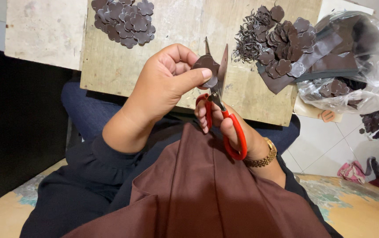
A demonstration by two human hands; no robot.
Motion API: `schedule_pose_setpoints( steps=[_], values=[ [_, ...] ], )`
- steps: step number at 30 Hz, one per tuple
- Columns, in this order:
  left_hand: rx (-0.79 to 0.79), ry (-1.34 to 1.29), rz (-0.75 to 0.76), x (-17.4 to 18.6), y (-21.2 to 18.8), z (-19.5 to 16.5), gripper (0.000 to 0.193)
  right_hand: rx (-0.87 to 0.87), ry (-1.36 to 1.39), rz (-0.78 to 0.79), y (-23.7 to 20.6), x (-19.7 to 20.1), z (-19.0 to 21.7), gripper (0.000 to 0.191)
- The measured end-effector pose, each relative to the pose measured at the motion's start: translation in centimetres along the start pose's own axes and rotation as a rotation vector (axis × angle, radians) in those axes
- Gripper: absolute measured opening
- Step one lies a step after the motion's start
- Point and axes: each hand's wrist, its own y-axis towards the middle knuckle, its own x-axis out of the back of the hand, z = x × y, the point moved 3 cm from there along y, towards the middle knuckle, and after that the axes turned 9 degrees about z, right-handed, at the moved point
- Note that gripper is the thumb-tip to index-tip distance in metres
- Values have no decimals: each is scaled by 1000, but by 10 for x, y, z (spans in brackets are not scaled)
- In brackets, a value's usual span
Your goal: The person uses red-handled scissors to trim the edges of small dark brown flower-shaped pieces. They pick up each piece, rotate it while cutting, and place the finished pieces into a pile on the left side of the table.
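Gripping red-handled scissors (pixel 222 119), brown cutout (pixel 207 66)

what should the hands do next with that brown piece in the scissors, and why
Probably close the red-handled scissors a little: their blades stand open around the small brown flower-shaped piece, which the left hand pinches, while the right hand is in the handles.
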Motion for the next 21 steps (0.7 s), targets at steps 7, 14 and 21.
schedule_pose_setpoints(
  steps=[7, 14, 21],
  values=[
    [-1, -43, -22, -1, 0, 7, 14, 17, 28, 18, -4, 0, 1, 85],
    [35, -67, 23, -4, 0, 10, 14, 75, -64, 12, 1, 4, -4, 93],
    [38, -101, -4, -6, 0, 12, 14, 61, 11, 15, -5, 2, 3, 99]
  ],
)
